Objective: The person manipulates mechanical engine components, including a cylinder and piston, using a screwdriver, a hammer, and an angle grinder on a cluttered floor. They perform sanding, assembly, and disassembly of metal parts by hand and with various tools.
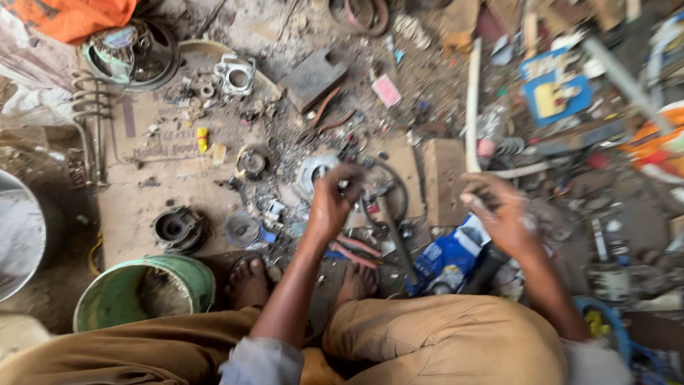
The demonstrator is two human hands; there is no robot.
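Small metal part (pixel 344 184) in left hand (pixel 329 207) grip, right hand (pixel 502 214) clenched, cardboard sheet (pixel 142 207) on dirt floor (pixel 43 285), green bucket (pixel 142 292) near.

A green bucket (pixel 142 291) is standing by the bare feet, a coil spring (pixel 90 96) is lying on cardboard (pixel 142 192), and a blue bag (pixel 449 258) is sitting nearby.

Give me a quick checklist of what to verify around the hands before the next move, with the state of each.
1. Left hand grips a small metal part: ok.
2. Right hand closed on something: cannot tell what, blurred.
3. Red-handled pliers within reach by the feet: ok.
4. Bare feet clear of scattered metal scraps: not ok.
5. Green round plastic bucket upright beside the knee: ok.
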